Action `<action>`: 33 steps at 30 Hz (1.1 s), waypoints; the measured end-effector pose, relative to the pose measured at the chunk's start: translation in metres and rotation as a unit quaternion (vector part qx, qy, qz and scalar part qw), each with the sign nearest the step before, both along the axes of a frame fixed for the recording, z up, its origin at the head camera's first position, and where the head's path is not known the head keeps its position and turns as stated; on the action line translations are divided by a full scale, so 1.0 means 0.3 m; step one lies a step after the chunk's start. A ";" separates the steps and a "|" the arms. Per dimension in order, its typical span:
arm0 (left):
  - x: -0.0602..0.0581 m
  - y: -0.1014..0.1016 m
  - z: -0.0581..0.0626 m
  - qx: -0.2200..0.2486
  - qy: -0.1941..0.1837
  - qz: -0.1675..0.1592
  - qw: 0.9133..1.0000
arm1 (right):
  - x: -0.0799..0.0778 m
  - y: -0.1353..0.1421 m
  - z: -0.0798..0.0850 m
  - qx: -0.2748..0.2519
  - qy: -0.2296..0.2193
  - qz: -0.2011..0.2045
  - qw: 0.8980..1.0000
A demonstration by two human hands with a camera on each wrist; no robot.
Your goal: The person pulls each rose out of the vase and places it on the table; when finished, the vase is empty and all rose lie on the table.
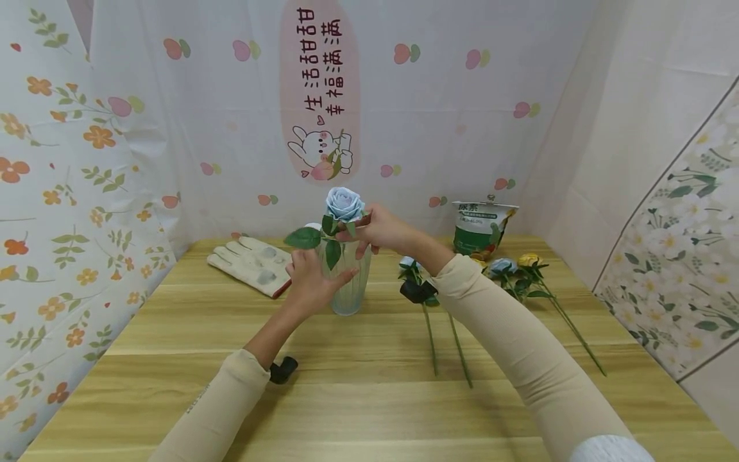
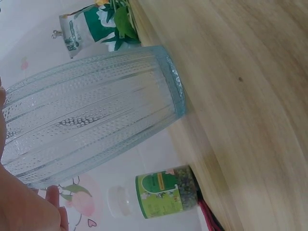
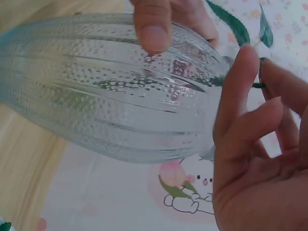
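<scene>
A clear ribbed glass vase point(image 1: 348, 296) stands upright on the wooden table; its dimpled wall point(image 2: 91, 110) fills much of the left wrist view. My left hand point(image 1: 312, 282) holds the vase around its upper part, the thumb lying across the near side. Above the mouth is a light blue artificial rose point(image 1: 344, 204) with green leaves point(image 1: 303, 238). My right hand point(image 1: 388, 229) pinches its stem point(image 3: 259, 85) just over the rim. Part of the green stem shows inside the vase neck in the right wrist view; the fingers hide some of it.
A pair of whitish work gloves point(image 1: 254, 262) lies to the left. Several blue and yellow artificial roses point(image 1: 503, 267) lie at the right, before a green-and-white clipped bag point(image 1: 482, 228). A jar with a green label point(image 2: 161, 192) stands behind the vase.
</scene>
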State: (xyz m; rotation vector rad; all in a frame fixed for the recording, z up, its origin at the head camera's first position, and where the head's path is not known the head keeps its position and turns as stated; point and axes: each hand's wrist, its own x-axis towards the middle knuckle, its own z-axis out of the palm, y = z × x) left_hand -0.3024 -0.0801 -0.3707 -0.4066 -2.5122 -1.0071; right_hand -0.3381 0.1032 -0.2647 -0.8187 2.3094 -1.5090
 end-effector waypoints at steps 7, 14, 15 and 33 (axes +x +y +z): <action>-0.003 0.000 -0.002 0.002 0.015 0.009 1.000 | 0.014 -0.018 -0.021 -0.022 0.149 -0.030 0.988; -0.002 0.001 -0.004 0.050 -0.009 -0.005 0.999 | 0.030 -0.030 -0.038 -0.085 0.247 -0.136 0.956; -0.002 0.002 -0.004 0.050 -0.010 -0.004 0.999 | 0.030 -0.031 -0.038 -0.094 0.258 -0.143 0.951; 0.004 -0.004 -0.002 0.051 -0.001 -0.004 0.999 | 0.053 -0.007 0.023 -0.256 0.447 -0.145 0.845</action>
